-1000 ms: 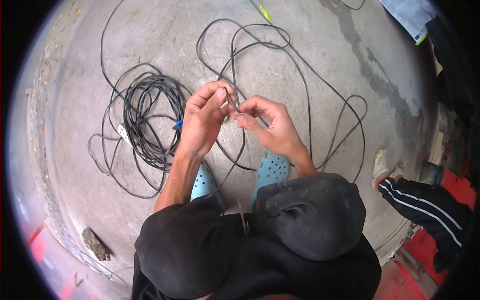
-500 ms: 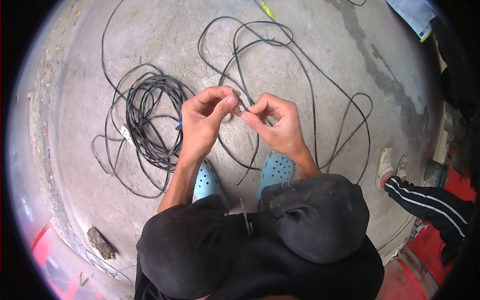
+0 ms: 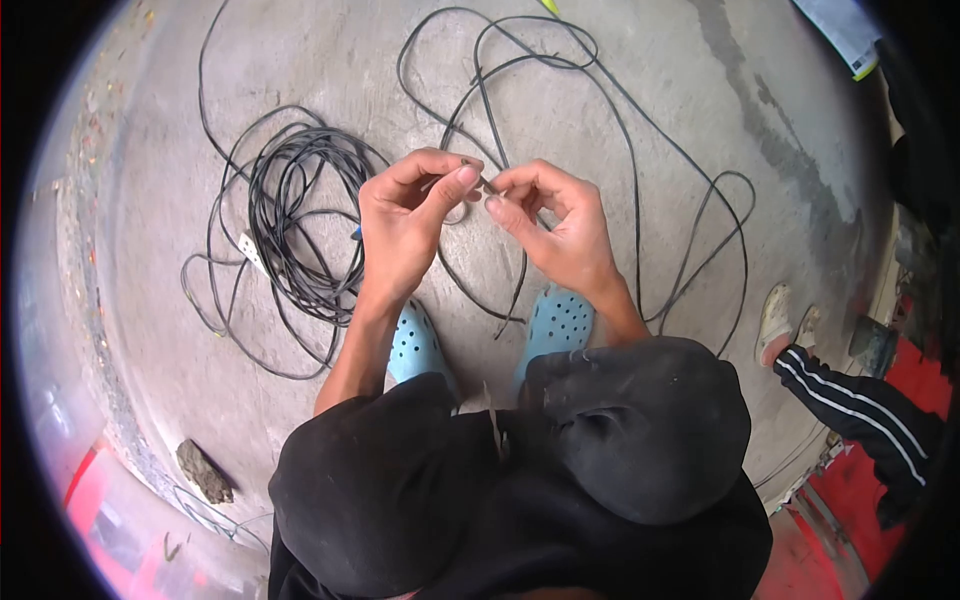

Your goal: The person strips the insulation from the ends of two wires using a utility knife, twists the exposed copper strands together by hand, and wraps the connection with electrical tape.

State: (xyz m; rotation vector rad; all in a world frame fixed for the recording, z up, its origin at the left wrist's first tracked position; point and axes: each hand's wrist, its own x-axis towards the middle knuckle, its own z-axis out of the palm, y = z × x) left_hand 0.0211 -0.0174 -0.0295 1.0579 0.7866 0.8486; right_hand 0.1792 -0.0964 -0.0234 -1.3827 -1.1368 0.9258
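A thin dark cable point(image 3: 487, 186) runs between the fingertips of both hands, above the concrete floor. My left hand point(image 3: 408, 215) pinches one part of it between thumb and forefinger. Close on the right, my right hand point(image 3: 560, 220) pinches the cable too, with its fingers curled. The cable's end inside the left fingers is mostly hidden. Below the hands, loose black cable point(image 3: 632, 180) lies in wide loops. A thick coil of black cable point(image 3: 262, 215) rests on the floor left of my left hand.
A white socket strip point(image 3: 251, 252) lies by the coil. Light blue clogs point(image 3: 562, 318) are on my feet. Another person's leg in striped black trousers point(image 3: 855, 400) is at the right. A stone point(image 3: 204, 472) sits at lower left, and a printed sheet point(image 3: 845, 38) at upper right.
The view has shifted slightly, so the floor cables appear higher. My hands are a little higher in the picture, still pinching the cable, with the right fingertips slightly changed in position.
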